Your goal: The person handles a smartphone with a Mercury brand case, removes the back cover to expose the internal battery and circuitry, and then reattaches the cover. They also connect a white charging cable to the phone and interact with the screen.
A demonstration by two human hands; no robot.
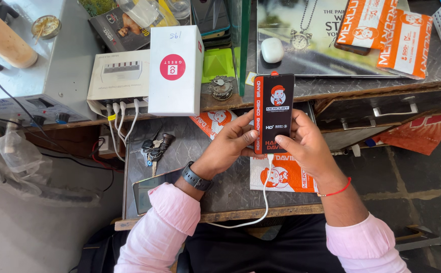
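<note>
Both hands hold a black packet above the counter (230,187).
Left hand (229,146) and right hand (306,146) have fingers closed around the black packet (274,112); a white cable (265,197) hangs below it.

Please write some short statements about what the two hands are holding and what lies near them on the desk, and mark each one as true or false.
1. Both the left hand and the right hand hold the black and orange flat package. True.
2. A white cable hangs down below the package. True.
3. The bunch of keys lies to the right of the right hand. False: it lies left of the left hand.
4. The left wrist bears a dark watch. True.
5. The white box with the red circle lies flat under the hands. False: it stands on the shelf beyond them.
</note>
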